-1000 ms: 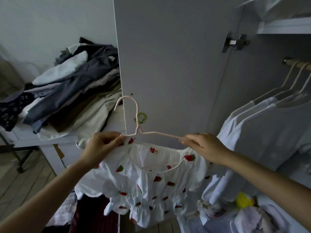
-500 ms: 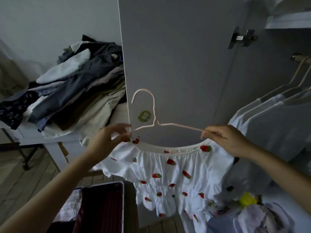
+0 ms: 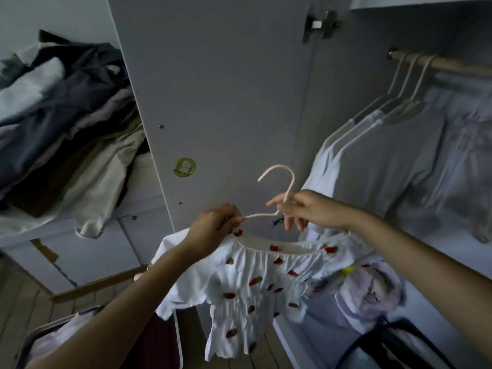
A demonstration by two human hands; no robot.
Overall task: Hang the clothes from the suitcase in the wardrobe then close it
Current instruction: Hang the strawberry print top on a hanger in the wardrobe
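The wardrobe (image 3: 372, 129) stands open, its door (image 3: 213, 89) swung out toward the camera, with a green round sticker (image 3: 184, 167) low on the panel. Inside on the right, a rail (image 3: 452, 65) carries three pale hangers with white shirts (image 3: 372, 161) hanging from them. To the left of the door, a pile of dark and beige clothes (image 3: 66, 115) lies heaped on a white surface (image 3: 80, 246). At the bottom left is the open suitcase (image 3: 106, 339) on the wooden floor. In front of the door, a white top with red strawberry prints (image 3: 253, 283) hangs from a pink wire hanger (image 3: 277, 193), whose long axis runs roughly left to right, its hook upright and curling over to the left. The left hand (image 3: 213, 230) is closed, pinching the hanger's left arm together with the top's shoulder. The right hand (image 3: 306, 209) grips the hanger at the base of the hook, some fingers loosely spread below.
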